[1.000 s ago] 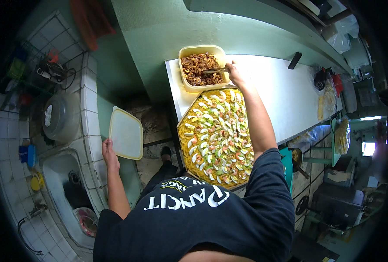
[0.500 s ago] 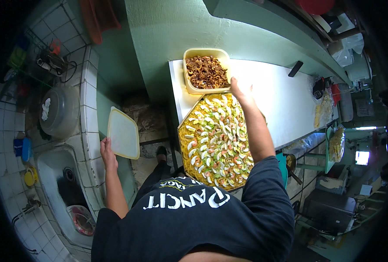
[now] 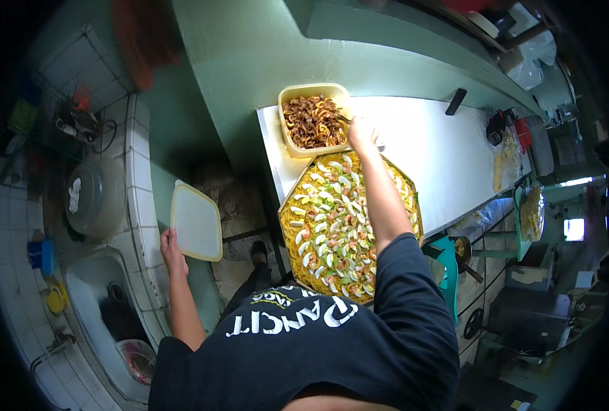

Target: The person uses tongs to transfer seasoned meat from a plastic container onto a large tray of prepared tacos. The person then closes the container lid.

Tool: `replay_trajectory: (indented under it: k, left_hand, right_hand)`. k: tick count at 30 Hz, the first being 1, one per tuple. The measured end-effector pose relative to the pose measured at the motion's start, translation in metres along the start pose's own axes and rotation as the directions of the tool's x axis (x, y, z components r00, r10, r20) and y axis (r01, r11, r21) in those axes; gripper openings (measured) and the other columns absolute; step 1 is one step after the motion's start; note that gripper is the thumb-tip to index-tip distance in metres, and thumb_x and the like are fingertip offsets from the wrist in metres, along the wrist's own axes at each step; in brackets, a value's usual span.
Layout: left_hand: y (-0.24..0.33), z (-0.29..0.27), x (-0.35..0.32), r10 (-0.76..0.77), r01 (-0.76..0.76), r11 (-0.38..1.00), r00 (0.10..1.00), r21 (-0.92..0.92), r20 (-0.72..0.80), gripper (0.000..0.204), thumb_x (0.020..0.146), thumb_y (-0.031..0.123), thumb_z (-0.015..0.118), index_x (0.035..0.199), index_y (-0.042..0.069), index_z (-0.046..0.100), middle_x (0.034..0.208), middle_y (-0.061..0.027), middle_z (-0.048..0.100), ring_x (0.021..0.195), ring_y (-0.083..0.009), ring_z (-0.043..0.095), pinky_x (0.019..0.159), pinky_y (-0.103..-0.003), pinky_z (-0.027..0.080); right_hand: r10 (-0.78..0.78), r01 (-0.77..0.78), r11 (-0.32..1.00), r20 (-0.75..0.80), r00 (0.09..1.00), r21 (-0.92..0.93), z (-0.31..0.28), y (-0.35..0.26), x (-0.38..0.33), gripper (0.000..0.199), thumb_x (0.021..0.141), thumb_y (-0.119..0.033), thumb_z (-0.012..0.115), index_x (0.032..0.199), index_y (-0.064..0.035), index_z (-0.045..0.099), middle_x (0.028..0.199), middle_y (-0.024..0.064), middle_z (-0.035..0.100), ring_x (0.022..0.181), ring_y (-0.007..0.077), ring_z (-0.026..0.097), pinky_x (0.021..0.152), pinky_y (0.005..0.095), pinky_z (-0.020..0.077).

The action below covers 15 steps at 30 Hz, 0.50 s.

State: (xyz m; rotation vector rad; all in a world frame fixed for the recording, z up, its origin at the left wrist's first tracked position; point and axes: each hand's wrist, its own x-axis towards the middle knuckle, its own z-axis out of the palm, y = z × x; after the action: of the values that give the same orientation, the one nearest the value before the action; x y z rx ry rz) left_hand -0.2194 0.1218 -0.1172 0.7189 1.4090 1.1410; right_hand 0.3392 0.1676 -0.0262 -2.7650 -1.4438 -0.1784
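My left hand [image 3: 173,252] is closed on the edge of a pale, rounded-square plastic lid [image 3: 196,222], held out over the gap left of the table. At the far end of the white table, my right hand [image 3: 363,133] grips a slim utensil [image 3: 344,119] whose dark tip reaches into a yellowish plastic tub. Its exact kind is too small to make out. Dark brown, glossy strips and rings [image 3: 312,122] fill the tub [image 3: 292,147]. Under my right forearm lies a large octagonal tray [image 3: 281,218] of yellow noodles topped with egg slices, shrimp and chopped greens.
A tiled counter with a sink [image 3: 85,274] runs along the left, with a translucent round tub [image 3: 99,198] behind it. On the white table [image 3: 421,157] a black phone-like object [image 3: 456,101] lies near the wall. A teal stool or chair [image 3: 445,264] stands right of me.
My right hand has left the tub's rim and now holds a utensil at the contents. The tub appears slightly lower and further left. My left hand still holds the lid.
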Motion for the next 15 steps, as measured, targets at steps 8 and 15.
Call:
replay_trajectory:
  k: [8, 15]
  left_hand:
    - [-0.002, -0.004, -0.001, -0.003, 0.002, 0.999, 1.000, 0.040, 0.027, 0.023, 0.096, 0.025, 0.053, 0.106, 0.005, 0.052, 0.102, -0.0056, 0.057, 0.098, -0.0156, 0.053, 0.089, -0.031, 0.041]
    - [0.001, 0.000, 0.000, 0.008, -0.007, 0.999, 0.999, -0.044, 0.033, 0.022, 0.096, 0.024, 0.053, 0.106, 0.005, 0.053, 0.101, -0.0053, 0.057, 0.096, -0.0150, 0.054, 0.086, -0.030, 0.043]
  right_hand:
    - [0.012, -0.024, 0.916, 0.033, 0.999, 0.400, 0.003, -0.030, -0.005, 0.025, 0.090, -0.033, 0.054, 0.104, -0.0171, 0.067, 0.094, 0.0152, 0.067, 0.088, 0.0346, 0.064, 0.078, 0.0469, 0.0494]
    - [-0.280, 0.271, 0.956, 0.078, 0.957, 0.113, 0.004, -0.017, -0.003, 0.014, 0.077, -0.013, 0.058, 0.086, -0.0095, 0.069, 0.086, 0.0131, 0.068, 0.081, 0.0287, 0.067, 0.071, 0.0448, 0.0523]
